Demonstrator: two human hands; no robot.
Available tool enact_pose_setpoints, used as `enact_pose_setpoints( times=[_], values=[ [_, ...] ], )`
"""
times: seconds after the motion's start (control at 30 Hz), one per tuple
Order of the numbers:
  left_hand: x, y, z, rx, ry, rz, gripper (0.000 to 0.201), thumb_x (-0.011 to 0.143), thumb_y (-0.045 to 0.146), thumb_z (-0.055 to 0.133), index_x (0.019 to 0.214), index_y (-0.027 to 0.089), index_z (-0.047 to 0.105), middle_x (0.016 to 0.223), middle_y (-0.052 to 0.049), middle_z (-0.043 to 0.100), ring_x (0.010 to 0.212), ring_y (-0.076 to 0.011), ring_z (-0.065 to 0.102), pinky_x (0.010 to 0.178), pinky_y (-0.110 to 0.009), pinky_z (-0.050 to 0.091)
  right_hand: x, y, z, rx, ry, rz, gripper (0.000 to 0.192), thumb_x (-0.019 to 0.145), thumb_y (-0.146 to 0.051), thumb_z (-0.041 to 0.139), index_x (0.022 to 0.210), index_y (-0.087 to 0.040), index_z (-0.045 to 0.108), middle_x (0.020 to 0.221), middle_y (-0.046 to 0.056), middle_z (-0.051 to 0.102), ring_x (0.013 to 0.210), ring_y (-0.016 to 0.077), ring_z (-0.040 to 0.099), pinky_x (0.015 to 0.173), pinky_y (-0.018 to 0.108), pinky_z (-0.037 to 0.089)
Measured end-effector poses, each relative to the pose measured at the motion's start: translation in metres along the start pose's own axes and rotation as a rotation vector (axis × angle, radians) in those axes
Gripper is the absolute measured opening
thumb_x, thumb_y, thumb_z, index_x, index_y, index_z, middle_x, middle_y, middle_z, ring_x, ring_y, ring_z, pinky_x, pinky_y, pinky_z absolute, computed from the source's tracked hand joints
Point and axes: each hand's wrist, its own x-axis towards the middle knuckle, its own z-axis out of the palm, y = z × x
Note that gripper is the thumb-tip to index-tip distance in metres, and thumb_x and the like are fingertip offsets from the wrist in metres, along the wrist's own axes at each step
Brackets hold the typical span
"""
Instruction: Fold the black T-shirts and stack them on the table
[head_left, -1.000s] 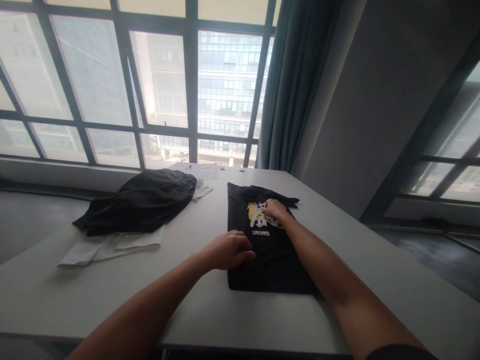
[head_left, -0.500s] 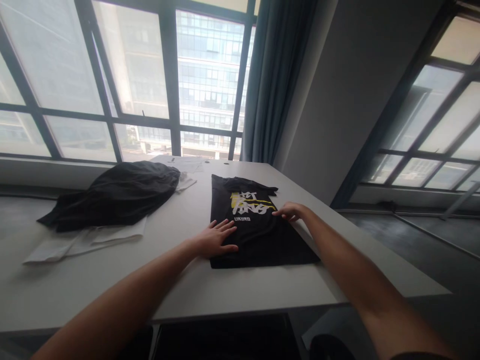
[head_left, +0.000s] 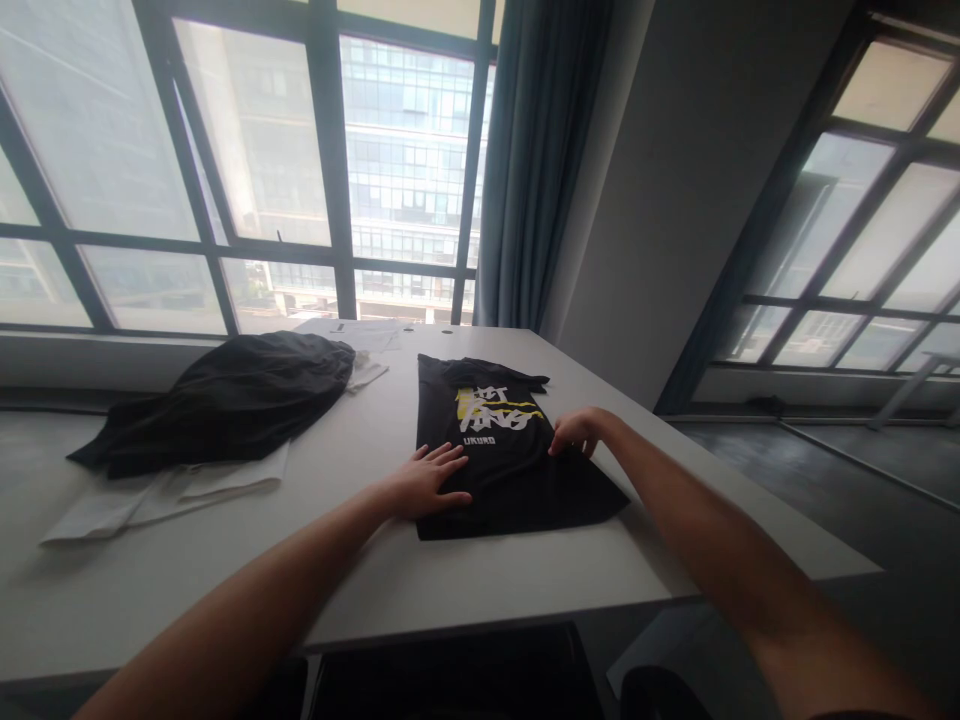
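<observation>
A black T-shirt (head_left: 517,490) with a white and yellow print lies on the white table, its left side straight and its lower right corner spread out. My left hand (head_left: 429,482) rests on its left edge, fingers stretched and palm down. At the shirt's right edge, beside the print, my right hand (head_left: 576,432) has its fingertips pinched on the fabric. A short sleeve (head_left: 517,374) lies folded across the top of the shirt.
On the left of the white table (head_left: 360,585) lies a heap of black clothing (head_left: 240,395) over white cloth (head_left: 165,495). Papers (head_left: 367,333) lie at the far end. A dark chair (head_left: 450,670) stands below the front edge, and a curtain (head_left: 525,160) hangs behind.
My right hand has moved slightly toward me along the shirt's right edge. The fabric there has shifted inward a little. My left hand stays in place on the shirt.
</observation>
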Motion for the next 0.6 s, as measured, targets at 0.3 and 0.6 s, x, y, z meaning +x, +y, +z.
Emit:
enact_pose_setpoints(
  times=[0.3,0.6],
  values=[
    [0.000,0.003,-0.001,-0.004,-0.022,-0.004,0.081,0.092,0.074,0.037,0.157,0.027,0.027,0.165,-0.008,0.016,0.153,-0.0277,0.010,0.122,-0.052,0.007,-0.032,-0.065,0.028,0.070,0.085,-0.204,0.030,0.075,-0.021,0.077,0.101,-0.015,0.065,0.074,0.002,0.066,0.059,0.0139,0.063,0.054,0.024,0.054],
    [-0.002,0.005,-0.004,-0.005,-0.023,-0.029,0.081,0.093,0.069,0.043,0.157,0.022,0.028,0.165,-0.009,0.018,0.153,-0.0270,0.009,0.123,-0.052,0.006,-0.045,-0.117,0.071,-0.096,-0.044,-0.359,0.040,0.081,-0.013,0.063,0.121,-0.015,0.061,0.057,-0.003,0.062,0.045,0.0112,0.059,0.047,0.020,0.050]
  ],
)
